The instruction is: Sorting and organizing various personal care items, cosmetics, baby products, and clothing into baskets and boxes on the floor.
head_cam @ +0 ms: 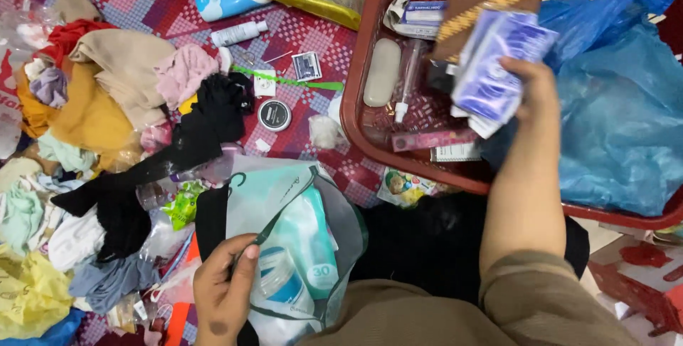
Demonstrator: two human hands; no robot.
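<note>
Two hands engaged — left hand [222, 290] pinching open the clear toiletry pouch [292, 246] on the lap; right hand [530, 86] clamped on purple packets [494, 68] over the red basket [356, 114]. Advisable: hold pouch mouth wide.

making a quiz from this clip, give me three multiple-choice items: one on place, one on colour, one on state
1. Where is the right hand?
A. over the red basket
B. on the clothes pile
C. in a drawer

2. What colour is the plastic bag in the basket?
A. yellow
B. blue
C. white

3. What is the left hand doing?
A. lying flat and empty
B. holding scissors
C. gripping the clear pouch

Answers: 1 A, it holds purple packets above the basket. 2 B, the bag is plainly blue. 3 C, fingers pinch the pouch's edge.
</note>
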